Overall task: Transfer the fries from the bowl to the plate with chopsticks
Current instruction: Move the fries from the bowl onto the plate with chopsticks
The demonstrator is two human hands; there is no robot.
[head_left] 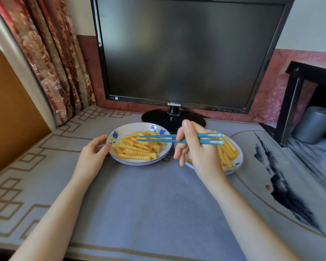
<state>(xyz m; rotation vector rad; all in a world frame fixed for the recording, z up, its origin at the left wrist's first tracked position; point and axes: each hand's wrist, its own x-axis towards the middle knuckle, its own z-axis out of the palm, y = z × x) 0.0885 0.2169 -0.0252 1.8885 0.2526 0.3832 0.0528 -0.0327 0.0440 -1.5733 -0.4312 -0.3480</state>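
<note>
A fry (pixel 135 157) pinched off-centre over the bowl (pixel 139 126) may be dropped by the empty, narrowly parted chopsticks (pixel 158 140) held in the grip of the right hand (pixel 198 153).

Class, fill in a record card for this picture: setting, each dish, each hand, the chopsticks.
setting: table with a patterned mat, dark monitor at the back
left dish: holds fries; blue flowers on its rim
right dish: also holds fries, partly hidden by the right hand
left hand: holds the left dish's rim
right hand: holds the chopsticks
chopsticks: tips slightly apart over the left dish's fries; no fry lifted
</note>
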